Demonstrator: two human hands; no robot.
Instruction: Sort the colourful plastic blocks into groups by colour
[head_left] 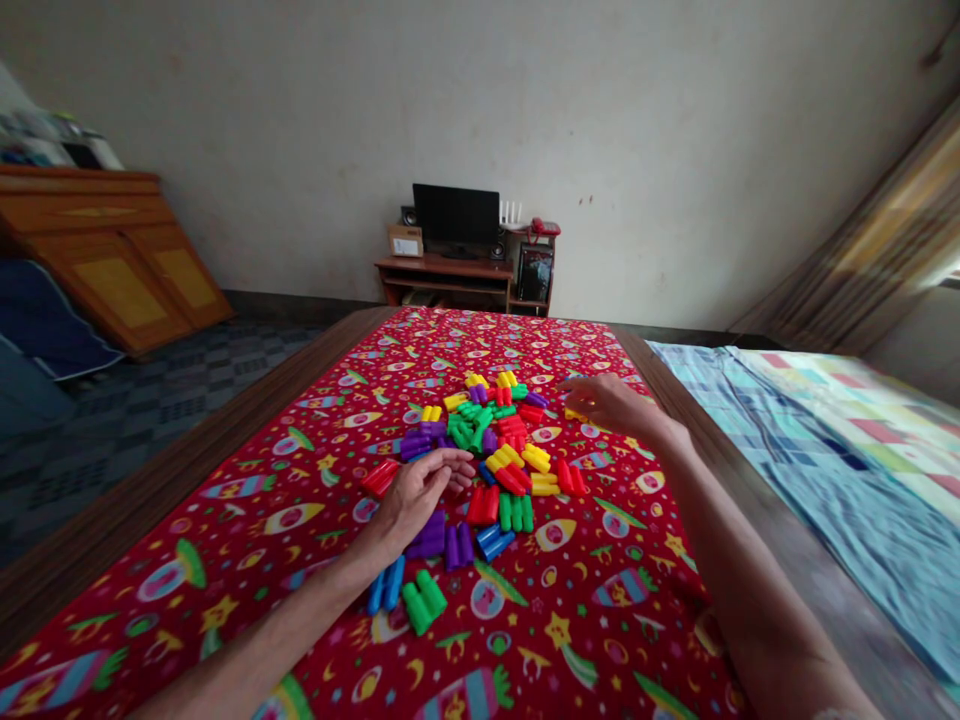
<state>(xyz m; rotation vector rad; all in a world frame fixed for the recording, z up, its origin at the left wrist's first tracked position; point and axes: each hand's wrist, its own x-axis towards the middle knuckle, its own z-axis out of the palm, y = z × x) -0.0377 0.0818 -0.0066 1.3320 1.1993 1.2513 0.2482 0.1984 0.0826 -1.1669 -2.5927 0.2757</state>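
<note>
Blocks (491, 450) of bright plastic, in red, yellow, green, purple and blue, lie scattered in a loose heap on the middle of a red tablecloth (225, 560) printed with rockets and stars. My left hand (416, 495) rests at the near left edge of the heap, palm down, fingers loosely curled and a little apart; it seems to hold nothing, though the fingertips are touching or nearly touching a red piece and a purple block (429, 538) lies just under the wrist. My right hand (611, 402) reaches to the far right side of the heap, fingers bent over a small yellow block (576, 414); whether it already pinches this piece or only touches it, I cannot tell. To do this picking well, I judge it is better to take one piece at a time from the outer edge, with thumb and two fingers on the long sides, because the rounded pieces can roll and push their neighbours away. Near the left forearm lie a blue pair (387, 585) and a green pair (424, 600), apart from the heap. No box, tray or bowl shows on the table, so the pieces lie free on the cloth. Far behind stands a small desk (450, 275) with a dark monitor (456, 215).
</note>
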